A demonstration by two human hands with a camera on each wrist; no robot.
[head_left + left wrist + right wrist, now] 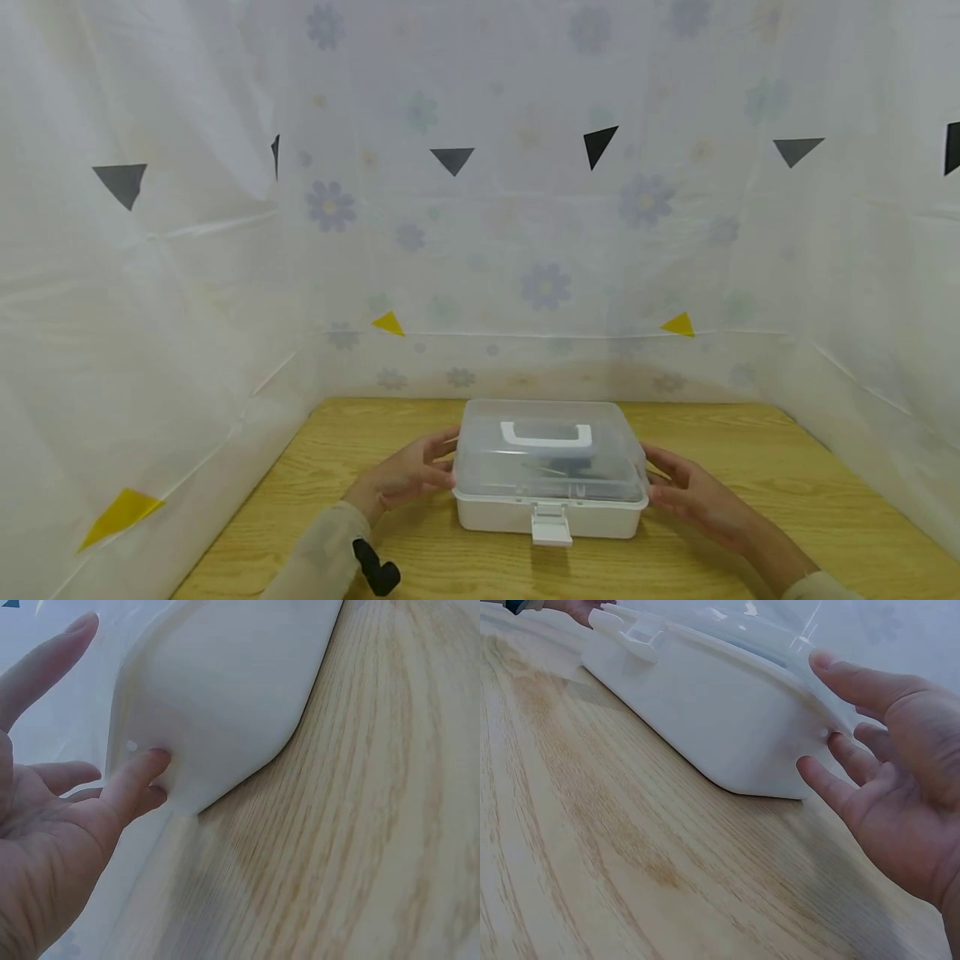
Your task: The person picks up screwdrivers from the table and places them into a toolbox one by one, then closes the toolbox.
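Hands flanked the box: left hand lay open, fingertips touching the left end wall of the white lidded box mid-counter, long axis left-right, right hand equally near, fingers spread, just off its right end.

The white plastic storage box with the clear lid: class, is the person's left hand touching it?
Touching. The left wrist view shows a fingertip of the left hand pressed against the white plastic storage box at its corner wall.
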